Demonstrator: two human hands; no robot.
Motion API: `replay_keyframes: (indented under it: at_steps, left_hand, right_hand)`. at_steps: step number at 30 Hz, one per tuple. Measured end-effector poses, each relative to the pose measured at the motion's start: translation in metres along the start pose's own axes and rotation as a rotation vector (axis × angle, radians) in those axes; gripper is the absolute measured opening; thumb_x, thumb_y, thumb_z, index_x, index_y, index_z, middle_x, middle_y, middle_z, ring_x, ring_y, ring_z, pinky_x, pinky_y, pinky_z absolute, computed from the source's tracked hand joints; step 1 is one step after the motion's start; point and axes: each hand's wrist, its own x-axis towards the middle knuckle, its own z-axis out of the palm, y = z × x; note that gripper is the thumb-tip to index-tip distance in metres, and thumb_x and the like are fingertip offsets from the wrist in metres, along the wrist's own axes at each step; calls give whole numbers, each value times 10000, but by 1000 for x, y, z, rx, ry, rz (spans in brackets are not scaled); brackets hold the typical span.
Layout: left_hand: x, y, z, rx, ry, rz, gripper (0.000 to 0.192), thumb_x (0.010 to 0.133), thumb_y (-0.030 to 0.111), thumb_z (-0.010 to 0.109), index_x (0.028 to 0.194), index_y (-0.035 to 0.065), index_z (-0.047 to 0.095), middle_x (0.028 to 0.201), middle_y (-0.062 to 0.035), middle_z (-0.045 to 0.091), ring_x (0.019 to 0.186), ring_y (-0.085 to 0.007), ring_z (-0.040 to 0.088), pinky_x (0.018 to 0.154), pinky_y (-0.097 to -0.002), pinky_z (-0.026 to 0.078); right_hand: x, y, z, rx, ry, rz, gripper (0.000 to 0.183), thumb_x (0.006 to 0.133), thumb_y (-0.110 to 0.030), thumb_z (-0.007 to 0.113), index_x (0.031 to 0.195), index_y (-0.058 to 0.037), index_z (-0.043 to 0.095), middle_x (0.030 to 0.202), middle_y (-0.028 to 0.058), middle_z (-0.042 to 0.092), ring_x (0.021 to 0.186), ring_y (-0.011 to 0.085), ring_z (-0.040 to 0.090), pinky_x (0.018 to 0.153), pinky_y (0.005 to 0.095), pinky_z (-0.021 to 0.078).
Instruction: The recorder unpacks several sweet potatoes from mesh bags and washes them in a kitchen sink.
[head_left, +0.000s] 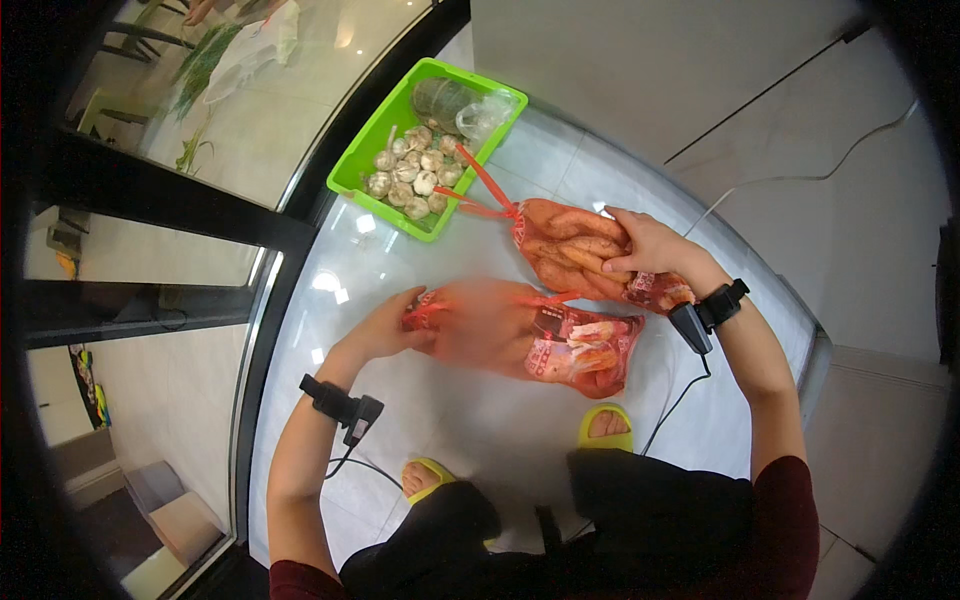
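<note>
Two red mesh bags of what look like sweet potatoes lie on the tiled floor before me. My left hand (386, 326) is at the tied left end of the nearer bag (510, 330), fingers bent round it. This bag's middle is blurred, and its right end bears a printed picture. My right hand (649, 244) rests over the right part of the farther bag (574, 247), thumb and fingers spread on it. Red ties from that bag reach to the rim of a green plastic basket (352, 196), which holds garlic bulbs (405, 171) and a bagged dark round thing (442, 103).
A black-framed glass door (281, 232) runs along the left. Grey cabinet fronts (750, 187) stand at the right, with a pale cord (787, 178) across them. My feet in yellow slippers (604, 427) are just below the bags. Cables hang from both wrist devices.
</note>
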Motion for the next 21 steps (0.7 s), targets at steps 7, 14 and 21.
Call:
replay_keyframes:
  at_steps: [7, 14, 21]
  left_hand:
    - [5, 2, 7, -39, -24, 20, 624, 818, 146, 629, 1334, 29, 296, 1264, -143, 471, 1134, -221, 480, 952, -332, 392]
    - [3, 3, 10, -65, 5, 29, 576, 835, 126, 596, 1324, 34, 306, 1246, -145, 482, 1138, -220, 478, 952, -334, 392]
    - [3, 12, 4, 104, -48, -41, 592, 809, 167, 629, 1302, 30, 332, 1220, -133, 506, 1094, -223, 513, 916, -338, 422]
  right_hand:
    - [4, -4, 6, -16, -90, 76, 668, 720, -465, 649, 1195, -41, 447, 999, 217, 585, 941, 352, 557, 808, 398, 438]
    - [1, -7, 15, -53, 21, 190, 474, 798, -467, 561, 1013, -49, 496, 879, 194, 605, 837, 359, 580, 709, 426, 450]
    - [4, -6, 20, -92, 121, 86, 354, 851, -391, 515, 1017, -82, 469, 860, 171, 603, 802, 371, 575, 675, 441, 450]
